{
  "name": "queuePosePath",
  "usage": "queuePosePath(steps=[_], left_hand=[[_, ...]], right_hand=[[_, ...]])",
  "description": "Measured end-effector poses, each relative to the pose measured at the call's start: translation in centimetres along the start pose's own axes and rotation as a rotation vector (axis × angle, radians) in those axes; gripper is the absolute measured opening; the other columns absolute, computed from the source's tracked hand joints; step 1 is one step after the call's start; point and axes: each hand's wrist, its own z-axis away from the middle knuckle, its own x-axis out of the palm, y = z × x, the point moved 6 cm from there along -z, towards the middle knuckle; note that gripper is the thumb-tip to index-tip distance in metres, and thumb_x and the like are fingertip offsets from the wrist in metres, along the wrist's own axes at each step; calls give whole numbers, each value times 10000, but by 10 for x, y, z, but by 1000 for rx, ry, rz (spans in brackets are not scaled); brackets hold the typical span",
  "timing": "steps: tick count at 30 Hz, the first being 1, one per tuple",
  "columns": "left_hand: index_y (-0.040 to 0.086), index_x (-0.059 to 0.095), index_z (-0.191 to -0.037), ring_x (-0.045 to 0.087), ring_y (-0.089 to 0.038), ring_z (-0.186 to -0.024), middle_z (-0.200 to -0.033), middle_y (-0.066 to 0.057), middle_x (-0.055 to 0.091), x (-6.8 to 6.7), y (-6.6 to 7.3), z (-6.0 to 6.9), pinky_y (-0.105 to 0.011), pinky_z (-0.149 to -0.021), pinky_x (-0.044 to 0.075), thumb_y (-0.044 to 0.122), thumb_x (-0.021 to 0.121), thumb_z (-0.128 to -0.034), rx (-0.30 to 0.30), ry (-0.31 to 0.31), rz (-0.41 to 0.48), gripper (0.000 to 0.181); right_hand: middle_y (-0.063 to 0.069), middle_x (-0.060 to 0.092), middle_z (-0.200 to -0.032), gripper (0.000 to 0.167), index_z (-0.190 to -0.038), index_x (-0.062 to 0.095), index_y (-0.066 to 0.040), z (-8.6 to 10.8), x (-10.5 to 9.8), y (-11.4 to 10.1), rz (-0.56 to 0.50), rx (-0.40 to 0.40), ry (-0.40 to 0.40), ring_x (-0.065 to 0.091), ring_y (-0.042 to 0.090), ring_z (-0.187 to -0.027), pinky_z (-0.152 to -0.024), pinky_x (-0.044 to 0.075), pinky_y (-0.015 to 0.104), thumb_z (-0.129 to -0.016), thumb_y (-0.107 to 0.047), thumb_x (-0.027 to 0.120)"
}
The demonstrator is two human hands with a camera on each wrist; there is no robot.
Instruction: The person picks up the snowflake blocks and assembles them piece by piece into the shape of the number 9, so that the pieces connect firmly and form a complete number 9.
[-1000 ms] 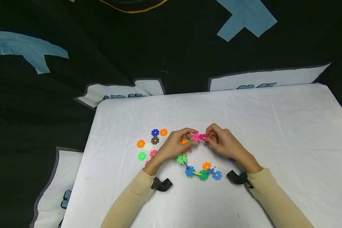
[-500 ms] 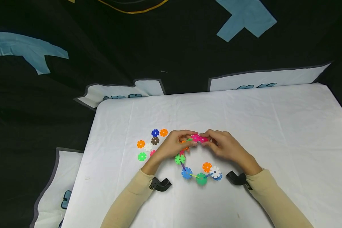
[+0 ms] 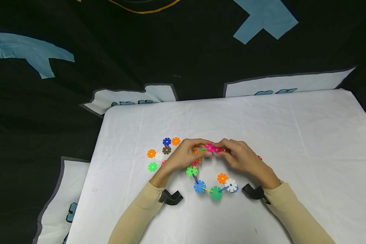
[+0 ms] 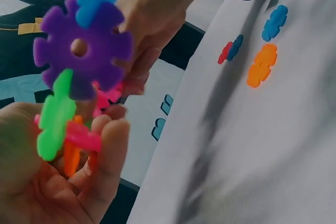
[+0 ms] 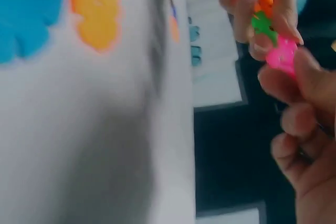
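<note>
A chain of slotted plastic discs hangs in a curve below the hands in the head view, with a light green disc [image 3: 191,171], a blue disc [image 3: 199,186] and a darker green disc [image 3: 216,193]. My left hand [image 3: 187,155] pinches a pink disc [image 3: 209,148] at the chain's upper end. Pinched by my right hand [image 3: 242,156] is another pink disc [image 3: 219,149], touching the first. In the left wrist view a purple disc [image 4: 97,51] hangs near the left fingers. Fingers partly cover both pink discs.
Left of the hands lie loose discs, among them a dark blue one [image 3: 166,141], a brown one [image 3: 166,150] and a light green one [image 3: 153,167]. An orange disc [image 3: 222,178] lies inside the curve. A red disc [image 3: 259,158] shows beyond the right forearm. White cloth covers the table [image 3: 308,145].
The right hand has moved slightly left and down, its fingers closer to the left hand's. The lower chain has shifted a little left and down, and its white disc now faces up.
</note>
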Motion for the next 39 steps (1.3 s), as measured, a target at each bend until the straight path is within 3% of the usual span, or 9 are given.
queuePosePath(steps=[4, 8, 10, 12, 20, 26, 30, 35, 39], left_hand=[[162, 669, -1206, 631, -250, -677, -869, -54, 696, -1, -1, -3, -220, -601, 468, 254, 730, -895, 28, 28, -31, 330], [175, 673, -1180, 594, -148, -691, -832, 7, 653, -2, -4, -4, -224, -628, 464, 254, 734, -892, 58, 49, -78, 305], [179, 673, -1179, 589, -151, -709, -839, 3, 647, -1, -5, -4, -222, -639, 465, 255, 733, -892, 53, 41, -78, 303], [188, 671, -1186, 587, -158, -732, -850, -1, 648, -2, -6, -4, -225, -640, 469, 259, 731, -894, 43, 28, -74, 306], [215, 662, -1216, 652, -299, -778, -912, -11, 683, -10, -9, 2, -276, -645, 536, 266, 716, -905, -7, -19, -40, 320], [174, 653, -1238, 676, -340, -805, -954, -25, 682, -23, -8, 2, -305, -706, 571, 226, 728, -896, -4, -58, -54, 354], [176, 656, -1230, 683, -314, -807, -943, -20, 678, -27, -7, -3, -295, -733, 565, 235, 729, -895, 21, -93, -91, 347], [191, 657, -1230, 678, -231, -854, -970, -7, 679, -27, -15, -4, -285, -783, 551, 256, 730, -894, 13, -122, -111, 350], [210, 664, -1219, 627, -169, -893, -988, 3, 657, -26, -26, -4, -273, -793, 522, 240, 747, -879, -19, -102, -106, 351]], right_hand=[[-24, 663, -872, 485, -1215, 608, -79, 5, -18, 20, -49, 185, -157, 473, 65, -623, -546, 422, 209, -782, -113, 823], [-38, 605, -796, 398, -1131, 618, -63, 30, -31, 56, -77, 448, -406, 492, 109, -618, -552, 415, 219, -809, -196, 810], [-34, 578, -755, 327, -1051, 636, -68, 42, -32, 68, -92, 516, -492, 500, 113, -614, -554, 413, 220, -812, -212, 806], [-31, 568, -728, 302, -1006, 643, -82, 47, -32, 74, -104, 535, -531, 505, 105, -610, -558, 413, 218, -804, -230, 812], [-49, 559, -757, 322, -1006, 650, -137, 35, -10, 57, -100, 393, -530, 492, 87, -630, -582, 421, 206, -779, -271, 835], [-83, 575, -1001, 633, -1246, 629, -230, 55, 6, 30, 36, 184, -472, 521, 70, -889, -757, 464, 230, -687, -375, 888], [-108, 529, -1025, 812, -1370, 564, -308, 72, 16, 20, 163, 70, -437, 453, 16, -920, -769, 414, 225, -644, -495, 876], [-107, 476, -931, 721, -1331, 604, -342, 73, 23, 16, 235, 18, -427, 402, 25, -839, -733, 356, 223, -673, -506, 846], [-109, 493, -920, 576, -1250, 661, -308, 71, 23, 19, 223, 40, -454, 430, 30, -838, -751, 386, 232, -721, -452, 838]])
